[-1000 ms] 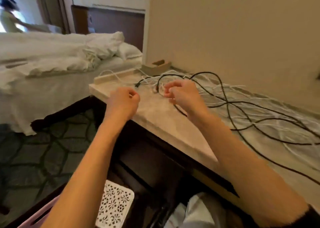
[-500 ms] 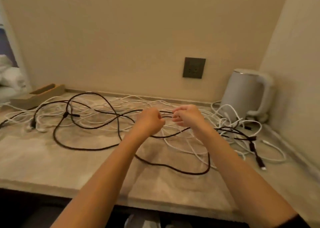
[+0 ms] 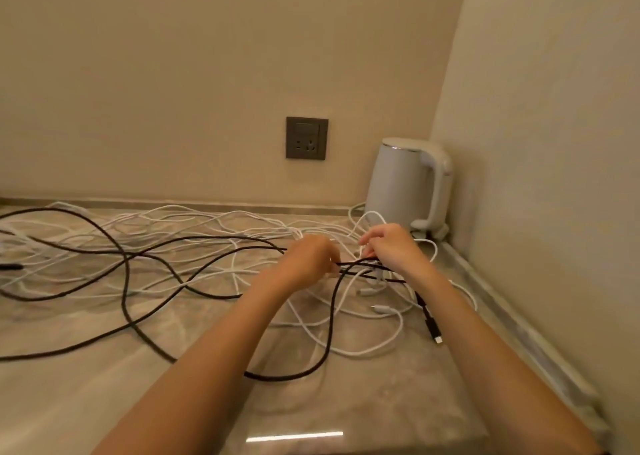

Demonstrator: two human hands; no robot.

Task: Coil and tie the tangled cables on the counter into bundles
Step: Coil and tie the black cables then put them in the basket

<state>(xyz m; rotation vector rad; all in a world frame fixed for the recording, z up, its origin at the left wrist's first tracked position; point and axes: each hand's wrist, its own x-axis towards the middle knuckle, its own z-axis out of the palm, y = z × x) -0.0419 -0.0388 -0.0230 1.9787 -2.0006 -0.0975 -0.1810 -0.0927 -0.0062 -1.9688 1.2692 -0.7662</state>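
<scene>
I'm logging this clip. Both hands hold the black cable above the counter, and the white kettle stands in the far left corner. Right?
Not quite. The head view shows the white kettle in the far right corner, not the left. The rest holds: the left hand and right hand both hold the black cable above the counter.

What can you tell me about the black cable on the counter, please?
The black cable is thin and long, sprawled in loose loops across the marbled counter, tangled with white cables. The left hand and right hand each pinch raised strands of it. One plug end with a silvery tip lies at the right.
</scene>
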